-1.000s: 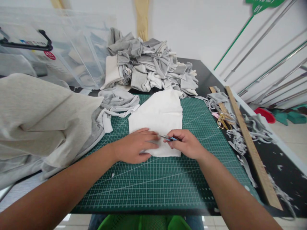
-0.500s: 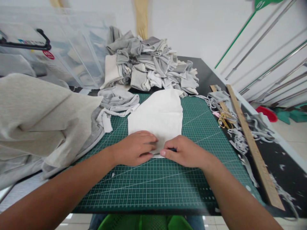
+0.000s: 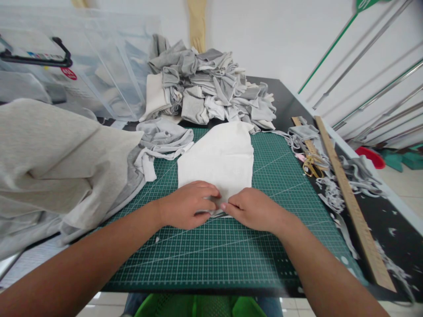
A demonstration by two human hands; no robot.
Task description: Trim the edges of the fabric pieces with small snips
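head cam | worn, looks forward and down | close over green cutting mat | single view

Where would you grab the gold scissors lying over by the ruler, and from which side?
Take the gold scissors by the looped handles, reaching in from the mat side with the right hand. They lie flat among fabric scraps, and the wooden ruler blocks the far side. Which way the blades point is unclear.

A white wall is standing beyond the black table; metal rods are leaning right, above pale floor.
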